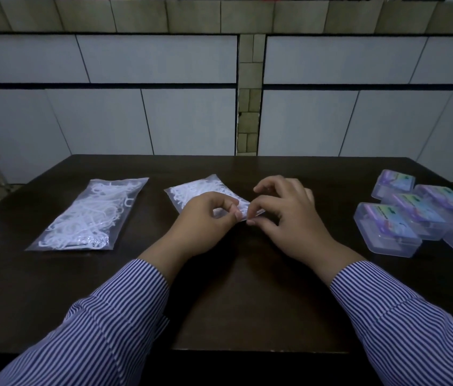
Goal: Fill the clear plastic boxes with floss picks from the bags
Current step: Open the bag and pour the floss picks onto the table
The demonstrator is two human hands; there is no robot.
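Both hands meet at the near corner of the middle bag of floss picks (pixel 205 192) on the dark counter (pixel 247 288): the left hand (pixel 205 221) and the right hand (pixel 289 215) each have a narrow grip pinching its edge. A second bag (pixel 91 215) lies flat well to the left. The clear plastic boxes (pixel 403 218) cluster at the right, lids closed.

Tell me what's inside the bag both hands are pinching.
White floss picks fill the middle bag, seen through its clear plastic. The left hand and right hand pinch its near edge and cover that end, so what lies there, or whether it is open, cannot be seen.
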